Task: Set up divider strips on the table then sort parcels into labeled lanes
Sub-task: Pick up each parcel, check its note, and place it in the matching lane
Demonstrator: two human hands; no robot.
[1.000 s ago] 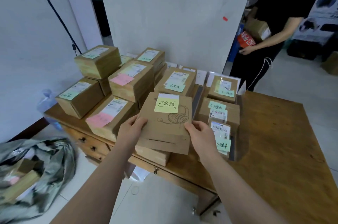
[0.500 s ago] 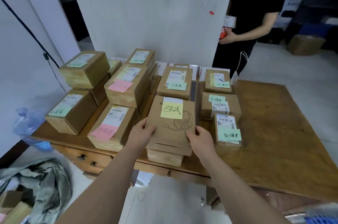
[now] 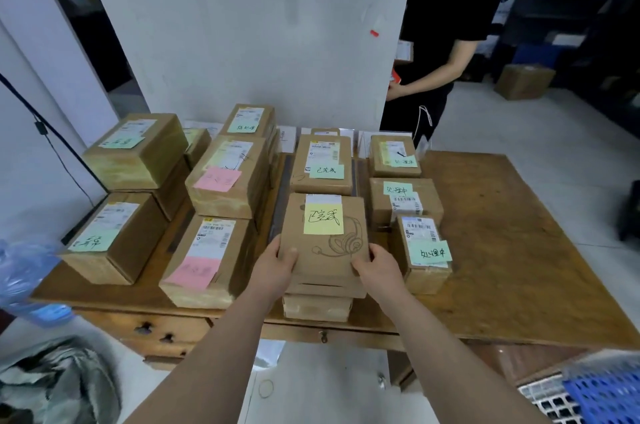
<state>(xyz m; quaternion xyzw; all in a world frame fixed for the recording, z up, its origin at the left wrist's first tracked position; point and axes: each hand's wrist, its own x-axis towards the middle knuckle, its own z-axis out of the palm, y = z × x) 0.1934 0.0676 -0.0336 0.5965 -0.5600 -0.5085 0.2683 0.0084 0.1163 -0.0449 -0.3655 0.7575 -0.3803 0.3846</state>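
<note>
Head view. Holding a flat parcel (image 3: pixel 325 250), yellow note (image 3: pixel 323 219) stuck on top, by its two near corners: left grip (image 3: pixel 278 266) curled round the left corner with thumb on the lid, right grip (image 3: pixel 375 269) likewise on the right. Resting on, or just above, a short stack (image 3: pixel 317 307) at the near edge of the table (image 3: pixel 519 250), in the middle lane; cannot tell whether fully set down. Behind it in the same lane, a parcel with a green note (image 3: pixel 325 153). Along the lane's left side, a dark divider strip (image 3: pixel 278 202).

Risks, as judged from here:
- Wider than the box at the bottom of the stack, so likely to tilt or slide off if let go off-centre.
- Right at the table edge, so little margin; a pull toward the body could send it to the floor.
- Crowded on the right by a green-noted parcel (image 3: pixel 424 274) just beside; could knock it, or catch its note, when drawing the right grip away.
- On the left, could push the divider strip askew toward the pink-noted parcel (image 3: pixel 204 250) and blur the lane border.
- Could rub the yellow note loose with a sliding thumb.

Safer squared over the stack before release.
</note>
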